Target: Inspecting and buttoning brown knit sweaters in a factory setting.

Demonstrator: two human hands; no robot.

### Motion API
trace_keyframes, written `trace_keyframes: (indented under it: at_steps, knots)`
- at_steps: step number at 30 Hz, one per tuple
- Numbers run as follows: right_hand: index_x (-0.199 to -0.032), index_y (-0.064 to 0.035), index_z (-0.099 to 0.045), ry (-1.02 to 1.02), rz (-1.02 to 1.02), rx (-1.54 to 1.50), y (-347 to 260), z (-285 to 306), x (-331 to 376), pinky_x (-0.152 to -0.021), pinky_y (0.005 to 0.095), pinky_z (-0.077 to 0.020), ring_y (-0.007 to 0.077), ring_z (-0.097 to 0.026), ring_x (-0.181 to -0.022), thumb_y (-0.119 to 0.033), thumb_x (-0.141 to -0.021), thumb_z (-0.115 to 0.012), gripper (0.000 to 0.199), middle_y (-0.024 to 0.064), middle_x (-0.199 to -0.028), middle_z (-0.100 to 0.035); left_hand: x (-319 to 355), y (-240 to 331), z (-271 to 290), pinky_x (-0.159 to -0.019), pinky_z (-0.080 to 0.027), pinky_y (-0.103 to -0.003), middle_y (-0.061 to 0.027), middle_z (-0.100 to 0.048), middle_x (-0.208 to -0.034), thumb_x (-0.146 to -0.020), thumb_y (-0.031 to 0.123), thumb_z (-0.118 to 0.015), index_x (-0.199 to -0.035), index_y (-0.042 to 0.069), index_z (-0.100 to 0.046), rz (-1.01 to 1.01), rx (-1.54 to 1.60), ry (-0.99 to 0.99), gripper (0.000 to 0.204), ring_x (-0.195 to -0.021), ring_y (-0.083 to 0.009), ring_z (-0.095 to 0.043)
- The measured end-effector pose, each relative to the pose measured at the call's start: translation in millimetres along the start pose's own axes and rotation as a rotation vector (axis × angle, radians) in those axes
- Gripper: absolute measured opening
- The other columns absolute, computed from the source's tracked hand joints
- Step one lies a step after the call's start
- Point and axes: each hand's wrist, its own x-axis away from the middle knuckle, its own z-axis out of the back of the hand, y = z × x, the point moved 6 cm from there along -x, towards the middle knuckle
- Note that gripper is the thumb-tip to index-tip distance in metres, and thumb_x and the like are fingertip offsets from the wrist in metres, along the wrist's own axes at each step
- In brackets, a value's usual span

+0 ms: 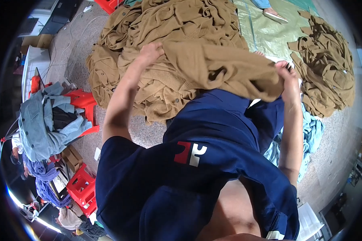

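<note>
A brown knit garment (233, 66) stretches across my lap between my two hands. My left hand (151, 53) is closed on its upper left edge, over the large pile. At the other end, my right hand (286, 76) grips the garment beside my knee. A small dark thing shows by the right thumb, too small to make out. Behind the garment rises a large heap of brown knit cardigans (177, 22), some with buttons and ribbed edges showing. The held garment sags, with folds near its middle.
A second brown pile (326, 68) lies at the right on a pale plastic sheet (253, 30). Light blue cloth (309, 128) is on the floor by my right arm. Grey-blue garments (40, 124) cover red stools (82, 184) at the left. Another person's foot (273, 15) is at the top.
</note>
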Motion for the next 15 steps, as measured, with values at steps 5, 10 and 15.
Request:
trace_keyframes:
  at_steps: [5,10,15]
  knots:
    - [-0.108,-0.0063,-0.066,0.293,0.446,0.417,-57.6,75.7,-58.4,-0.069,0.0196,-0.0404,0.0064,-0.055,-0.084,-0.009,-0.089,-0.060,0.020,-0.0015,-0.092,-0.065,8.7,88.2,80.8,-0.091,-0.047,-0.030,-0.0099,-0.068,-0.109,-0.092,0.019,-0.057,-0.110,-0.003,-0.065,-0.202,0.737,0.069,0.029,-0.098,-0.0183,-0.063]
    - [-0.106,-0.0063,-0.067,0.164,0.541,0.377,-79.5,1.6,-24.3,-0.081,0.0213,-0.0454,0.0085,-0.059,-0.089,-0.008,-0.091,-0.063,0.015,0.0006,-0.095,-0.066,35.0,156.0,122.7,-0.086,-0.053,-0.042,-0.0171,-0.066,-0.108,-0.094,0.017,-0.052,-0.113,-0.002,-0.061,-0.166,1.630,-0.147,0.028,-0.099,-0.0294,-0.064]
    - [-0.102,-0.0055,-0.065,-0.156,0.505,0.108,-63.4,-126.8,41.1,-0.072,0.0199,-0.0436,0.0043,-0.053,-0.079,-0.011,-0.091,-0.064,0.012,-0.0039,-0.088,-0.061,65.9,231.1,143.5,-0.101,-0.045,-0.040,-0.0175,-0.063,-0.118,-0.101,0.022,-0.045,-0.123,-0.006,-0.052,-0.573,1.710,-0.079,0.036,-0.109,-0.0287,-0.060]
